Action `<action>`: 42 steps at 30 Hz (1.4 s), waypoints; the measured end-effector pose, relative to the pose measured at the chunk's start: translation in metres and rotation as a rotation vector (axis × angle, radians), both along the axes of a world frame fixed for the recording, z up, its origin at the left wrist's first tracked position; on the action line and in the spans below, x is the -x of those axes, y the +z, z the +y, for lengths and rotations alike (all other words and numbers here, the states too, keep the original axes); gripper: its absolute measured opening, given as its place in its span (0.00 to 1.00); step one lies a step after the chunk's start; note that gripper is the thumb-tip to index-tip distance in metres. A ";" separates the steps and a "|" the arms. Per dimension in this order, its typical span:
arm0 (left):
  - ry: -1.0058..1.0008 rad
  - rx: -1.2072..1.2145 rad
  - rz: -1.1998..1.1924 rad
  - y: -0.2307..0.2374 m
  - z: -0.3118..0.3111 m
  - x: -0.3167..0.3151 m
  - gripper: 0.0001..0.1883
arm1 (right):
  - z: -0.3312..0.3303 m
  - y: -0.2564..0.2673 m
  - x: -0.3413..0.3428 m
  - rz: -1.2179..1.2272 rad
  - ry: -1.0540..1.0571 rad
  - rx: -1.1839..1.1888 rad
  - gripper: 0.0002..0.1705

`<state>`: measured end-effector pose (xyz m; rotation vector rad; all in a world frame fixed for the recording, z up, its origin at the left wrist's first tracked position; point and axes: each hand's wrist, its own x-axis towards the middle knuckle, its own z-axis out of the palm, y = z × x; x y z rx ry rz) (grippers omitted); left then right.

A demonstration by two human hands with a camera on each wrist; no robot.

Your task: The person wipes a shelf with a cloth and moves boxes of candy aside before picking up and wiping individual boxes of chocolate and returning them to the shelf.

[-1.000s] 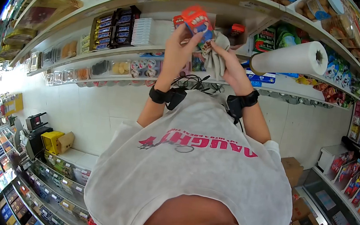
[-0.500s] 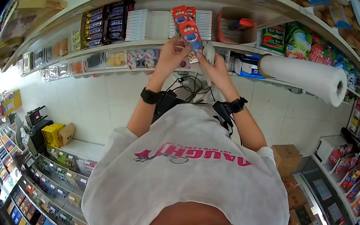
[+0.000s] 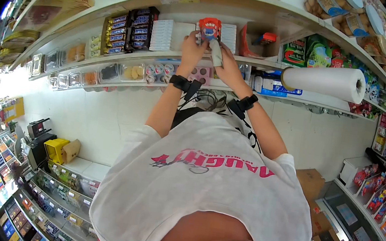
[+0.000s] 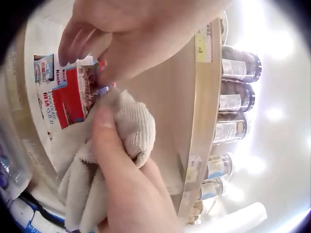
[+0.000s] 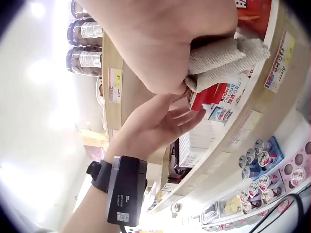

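Note:
In the head view, red-and-blue packets point(image 3: 210, 26) with a cartoon print stand up in front of my hands at the middle shelf. My left hand point(image 3: 192, 50) pinches them low on their left side, its thumb near their lower edge. A beige ribbed cloth point(image 3: 215, 54) is gripped in my right hand point(image 3: 230, 70), just right of the packets. In the left wrist view, the folded cloth point(image 4: 133, 124) bulges past the right thumb, close to a red-and-white Kinder chocolate box point(image 4: 68, 104). My left fingers point(image 5: 187, 120) overlap that box in the right wrist view.
Snickers boxes point(image 3: 140, 27) and stacked white boxes point(image 3: 161, 35) stand to the left on this shelf. An open red carton point(image 3: 251, 44) is to the right. A white plastic roll point(image 3: 324, 81) juts out at the right. Jars point(image 3: 358, 24) line the upper shelf.
The packets, first raised and blurred, then fanned out, now overlap as one upright bundle nearer the shelf. Both hands have moved forward toward it. The cloth stays in my right hand.

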<state>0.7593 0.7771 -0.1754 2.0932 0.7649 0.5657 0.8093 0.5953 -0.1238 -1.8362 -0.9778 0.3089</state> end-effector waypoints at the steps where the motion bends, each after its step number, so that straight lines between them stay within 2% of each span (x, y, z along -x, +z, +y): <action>1: 0.020 0.063 -0.034 0.003 -0.001 -0.001 0.26 | 0.001 -0.004 0.000 -0.021 -0.070 0.005 0.37; 4: -0.137 0.095 0.120 0.021 0.007 -0.002 0.28 | -0.009 -0.007 -0.014 0.145 0.052 0.037 0.33; 5: -0.155 0.101 0.137 0.027 0.006 -0.002 0.31 | -0.010 -0.012 -0.014 0.186 0.021 0.043 0.30; 8: -0.103 0.281 0.119 0.021 0.009 -0.012 0.31 | -0.012 -0.012 -0.022 0.178 0.080 0.052 0.27; 11: -0.054 -0.050 -0.041 0.037 0.003 -0.014 0.21 | -0.024 0.005 -0.031 0.103 0.069 0.132 0.24; 14: 0.004 0.042 -0.283 0.093 -0.021 -0.023 0.15 | -0.041 0.018 -0.034 -0.036 -0.156 -0.072 0.21; 17: -0.192 0.219 -0.259 0.111 -0.043 -0.043 0.11 | -0.071 0.050 -0.038 0.253 -0.236 -0.077 0.23; 20: -0.424 0.105 -0.187 0.085 -0.067 -0.083 0.13 | -0.100 0.027 -0.054 0.019 -0.194 0.239 0.22; 21: -0.465 0.086 -0.184 0.082 -0.079 -0.092 0.15 | -0.100 0.023 -0.053 -0.106 -0.185 0.189 0.22; 23: -0.547 0.046 -0.172 0.077 -0.100 -0.107 0.19 | -0.112 0.017 -0.057 0.029 -0.107 0.209 0.22; 25: -0.530 0.038 -0.123 0.060 -0.110 -0.126 0.21 | -0.123 0.041 -0.052 0.103 -0.064 0.213 0.24; 28: -0.569 0.022 -0.085 0.048 -0.118 -0.147 0.28 | -0.135 0.048 -0.053 0.082 -0.142 0.240 0.27; 31: -0.596 -0.009 -0.080 0.045 -0.122 -0.164 0.31 | -0.144 0.040 -0.050 -0.074 -0.200 0.174 0.31; 34: -0.560 -0.125 0.136 0.041 -0.113 -0.173 0.23 | -0.148 0.030 -0.052 -0.259 -0.160 0.222 0.36; 35: -0.629 -0.065 0.097 0.029 -0.105 -0.179 0.16 | -0.147 0.028 -0.055 -0.243 -0.116 0.257 0.40; 38: -0.674 -0.140 0.163 0.058 -0.112 -0.169 0.14 | -0.146 0.025 -0.058 -0.260 -0.039 0.349 0.41; 42: -0.622 -0.194 -0.020 0.076 -0.105 -0.159 0.12 | -0.141 0.015 -0.058 -0.279 -0.071 0.339 0.42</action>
